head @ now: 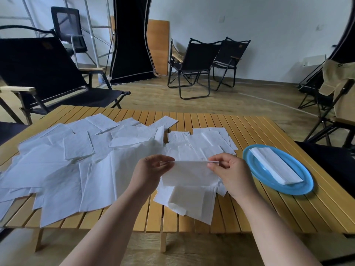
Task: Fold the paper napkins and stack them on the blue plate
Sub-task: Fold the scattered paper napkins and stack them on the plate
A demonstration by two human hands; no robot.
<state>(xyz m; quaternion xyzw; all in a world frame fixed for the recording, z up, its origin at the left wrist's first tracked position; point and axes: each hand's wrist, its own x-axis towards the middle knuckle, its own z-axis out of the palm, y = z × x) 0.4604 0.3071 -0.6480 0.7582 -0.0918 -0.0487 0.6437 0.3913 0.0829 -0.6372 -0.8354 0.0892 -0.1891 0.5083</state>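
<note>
Head view: loose napkins point(57, 162) are lying scattered across the wooden table point(269, 212). Left hand point(148, 173) and right hand point(230, 173) are pinching a folded napkin point(189, 173) at its top corners. Further right, seemingly two folded napkins point(274, 167) are resting on the blue plate point(299, 189).

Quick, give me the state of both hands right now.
Left hand: pinching the top left corner of the folded napkin.
Right hand: pinching the same napkin's top right corner.
</note>
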